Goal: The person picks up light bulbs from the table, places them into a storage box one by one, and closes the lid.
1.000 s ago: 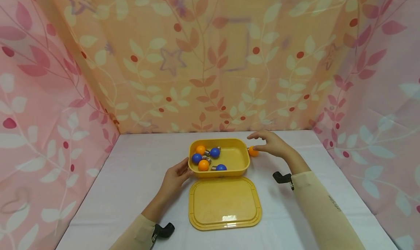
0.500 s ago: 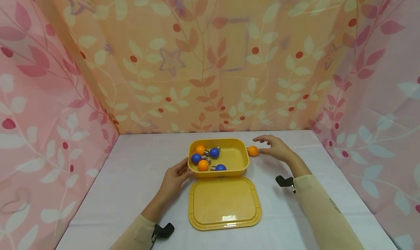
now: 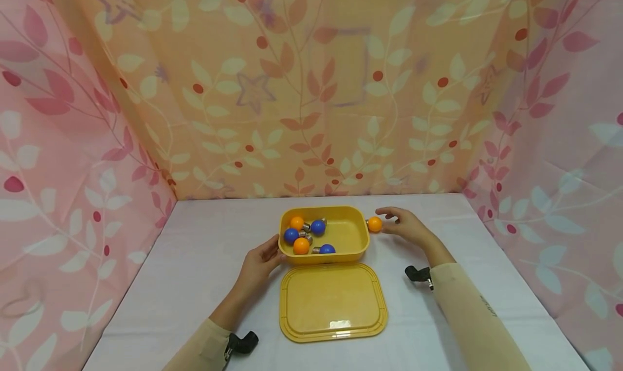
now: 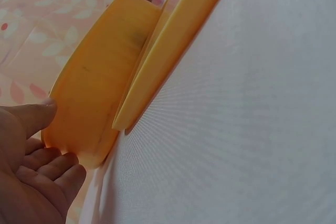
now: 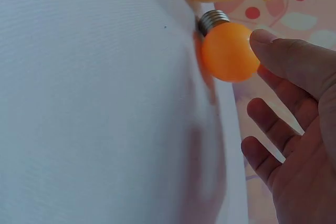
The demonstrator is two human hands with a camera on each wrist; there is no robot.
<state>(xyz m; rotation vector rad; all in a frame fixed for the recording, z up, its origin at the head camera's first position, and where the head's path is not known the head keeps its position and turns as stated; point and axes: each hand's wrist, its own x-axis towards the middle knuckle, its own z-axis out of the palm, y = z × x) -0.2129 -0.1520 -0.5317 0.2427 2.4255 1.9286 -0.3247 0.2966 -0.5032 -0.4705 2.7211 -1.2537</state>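
Observation:
A yellow plastic box [image 3: 348, 236] stands on the white table, holding several light bulbs at its left side. They include an orange bulb [image 3: 301, 245] and a blue bulb [image 3: 318, 226]. My left hand [image 3: 260, 263] holds the box's left end, its thumb at the rim in the left wrist view [image 4: 39, 156]. Outside the box's right end lies another orange bulb [image 3: 375, 224], its metal screw cap [image 5: 213, 21] towards the box. My right hand [image 3: 409, 227] is beside this bulb, fingers spread and thumb tip at its round side; in the right wrist view the forefinger is partly behind it.
A flat yellow lid [image 3: 333, 302] lies on the table [image 3: 194, 263] directly in front of the box. Patterned cloth [image 3: 302, 90] stands behind the table and along both sides. Black wrist cameras [image 3: 243, 342] sit at both sleeves.
My right hand draws slightly away to the right from the loose orange bulb, then lowers beside it again. The left hand, box and lid stay in place.

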